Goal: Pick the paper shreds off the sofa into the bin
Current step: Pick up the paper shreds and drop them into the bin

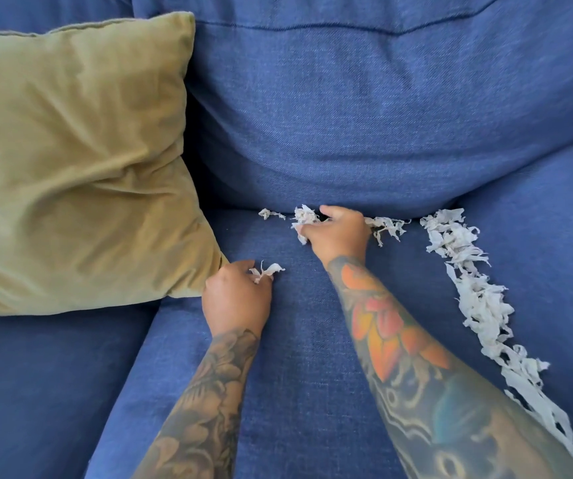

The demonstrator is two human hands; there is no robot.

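Hands (236, 295) (338, 233) pinch shreds (478, 299) on sofa (312, 375).

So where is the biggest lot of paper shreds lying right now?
The long trail of paper shreds lies on the right of the blue sofa seat, running from the back cushion toward the front edge, just right of the right hand.

Olive throw pillow (74, 160), soft daylight.

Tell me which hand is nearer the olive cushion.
Left. The left hand pinches a small shred right beside the olive cushion, near its lower corner. The right hand grips shreds farther right, at the seat's back crease, clearly apart from the cushion.
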